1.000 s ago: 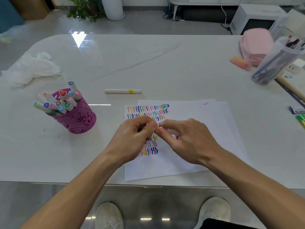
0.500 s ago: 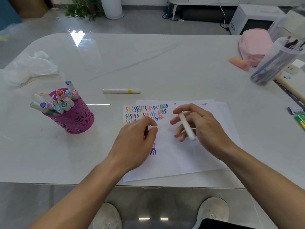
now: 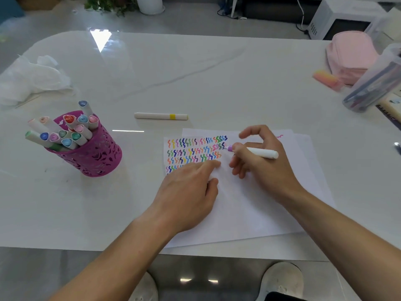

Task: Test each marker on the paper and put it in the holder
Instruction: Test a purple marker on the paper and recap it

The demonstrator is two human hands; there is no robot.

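The surface (image 3: 195, 61) is a glossy white slab with faint grey veins and a rounded far-left corner. A bright wedge of reflected light (image 3: 101, 40) lies near its far-left edge. Beyond the far edge stretches a smooth grey floor (image 3: 54, 16) with a soft sheen. Past the far-left corner a leafy green plant (image 3: 108, 3) sits beside a white cylindrical pot (image 3: 149, 5). Further right along the far side, a slanted white furniture leg (image 3: 233, 7) stands in front of a dark recess, with loose cables (image 3: 300, 9) running down. A white boxy appliance (image 3: 338, 20) sits beyond the far-right corner. Below the near edge, two small glints (image 3: 198, 280) shine on the floor.
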